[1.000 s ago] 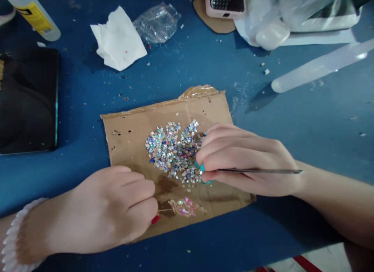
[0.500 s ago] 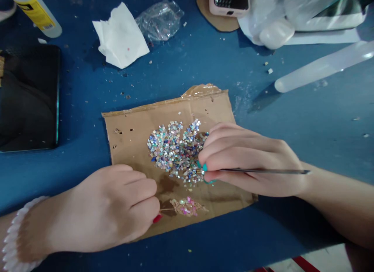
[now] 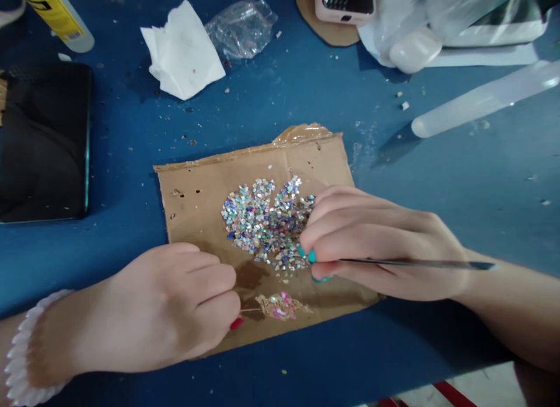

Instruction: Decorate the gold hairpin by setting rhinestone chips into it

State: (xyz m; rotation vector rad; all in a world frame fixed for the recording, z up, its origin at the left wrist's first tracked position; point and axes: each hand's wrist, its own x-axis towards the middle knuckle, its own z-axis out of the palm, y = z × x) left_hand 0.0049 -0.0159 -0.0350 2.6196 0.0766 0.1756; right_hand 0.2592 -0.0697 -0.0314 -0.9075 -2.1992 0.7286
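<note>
My left hand [image 3: 175, 308] is closed, its fingers pinching the thin wire stem [image 3: 250, 309] of a small ornament. The ornament's leaf-shaped wire head [image 3: 283, 306], set with pink and pale chips, lies over the cardboard. My right hand [image 3: 371, 241] grips a slim dark rod-like tool [image 3: 415, 263] between thumb and fingers, its back end pointing right over the wrist. Its working tip is hidden beneath the fingertips. Those fingertips are at the right edge of a heap of small shiny multicoloured chips [image 3: 262, 220], spread on the cardboard sheet [image 3: 196, 220].
On the blue table lie a black tablet-like device [image 3: 44, 144], a bottle with a yellow label [image 3: 61, 19], a crumpled white tissue [image 3: 184, 51] and clear plastic wrap [image 3: 242, 28]. A pink-cased device [image 3: 345, 7], plastic bags [image 3: 406, 16] and a translucent tube [image 3: 481, 98] are at right.
My right hand has shifted slightly right and down, and the tool's back end reaches farther right. My left hand and the ornament stay nearly in place.
</note>
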